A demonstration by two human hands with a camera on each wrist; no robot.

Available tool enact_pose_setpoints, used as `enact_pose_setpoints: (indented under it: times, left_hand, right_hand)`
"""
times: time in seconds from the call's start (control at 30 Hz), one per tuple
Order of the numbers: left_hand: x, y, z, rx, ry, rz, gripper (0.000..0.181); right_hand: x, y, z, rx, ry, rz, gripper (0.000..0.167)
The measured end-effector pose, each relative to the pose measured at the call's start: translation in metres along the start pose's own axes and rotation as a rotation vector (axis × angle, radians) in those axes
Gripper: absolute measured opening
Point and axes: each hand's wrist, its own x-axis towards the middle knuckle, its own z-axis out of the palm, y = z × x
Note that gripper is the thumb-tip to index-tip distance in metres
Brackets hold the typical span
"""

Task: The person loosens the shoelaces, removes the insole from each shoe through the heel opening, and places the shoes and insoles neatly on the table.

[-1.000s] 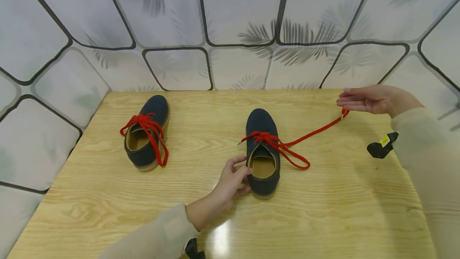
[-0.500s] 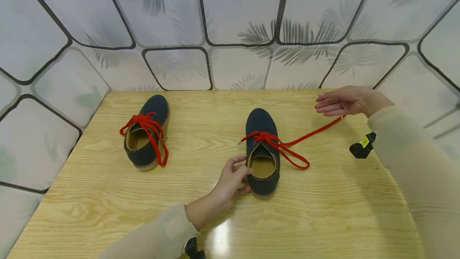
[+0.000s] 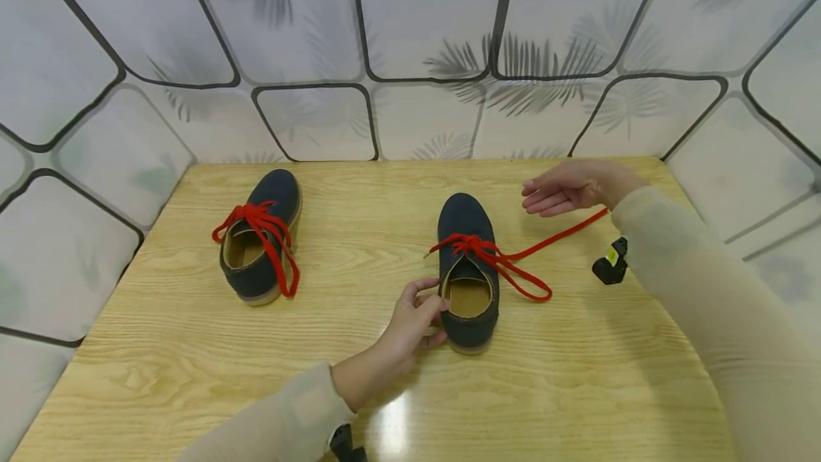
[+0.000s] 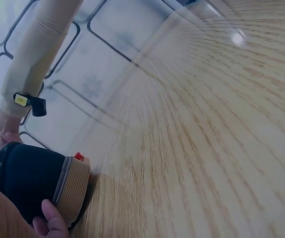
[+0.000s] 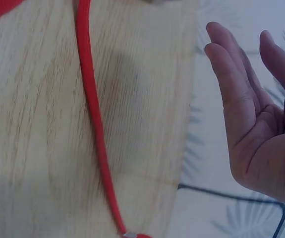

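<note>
Near the middle of the table, in the head view, stands a dark navy shoe (image 3: 465,212) with red laces, its toe facing away from me. My left hand (image 3: 410,323) grips its left side by the heel, thumb at the opening's rim and fingers along the outside. The left wrist view shows the heel (image 4: 28,176) with fingertips (image 4: 53,215) against its sole edge. One long red lace (image 3: 558,237) stretches right from the shoe, lying on the table. Over that lace my right hand (image 3: 577,187) hovers, fingers extended, holding nothing; the right wrist view shows it apart from the lace (image 5: 92,94).
A matching navy shoe (image 3: 279,191) with a tied red bow stands at the left of the wooden table (image 3: 192,376). A red lace loop (image 3: 535,291) lies beside the middle shoe. Behind the table rises a patterned wall covering (image 3: 423,120).
My right hand has moved left from the lace's far end toward the middle shoe. The left hand, both shoes and the laces look unmoved.
</note>
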Motion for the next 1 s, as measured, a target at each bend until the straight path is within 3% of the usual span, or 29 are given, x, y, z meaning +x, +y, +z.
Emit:
enact_pose_setpoints:
  times: [0.13, 0.33, 0.53, 0.73, 1.0]
  left_hand:
    - [0.001, -0.001, 0.001, -0.001, -0.007, 0.008, 0.054]
    - [0.002, -0.003, 0.0, 0.007, 0.007, -0.009, 0.053]
    - [0.004, -0.003, -0.001, 0.005, -0.001, -0.002, 0.054]
    - [0.003, -0.002, -0.001, -0.008, -0.003, -0.004, 0.053]
    - [0.004, -0.003, -0.001, -0.007, -0.004, -0.007, 0.053]
  right_hand:
    - [0.005, -0.007, 0.021, -0.076, -0.021, 0.004, 0.022]
    - [0.02, -0.013, 0.054, -0.234, -0.076, -0.012, 0.045]
    - [0.026, -0.027, 0.081, -0.399, -0.081, -0.043, 0.042]
    - [0.03, -0.039, 0.11, -0.645, -0.031, -0.045, 0.035]
    - [0.026, -0.046, 0.129, -0.836, -0.043, -0.035, 0.03]
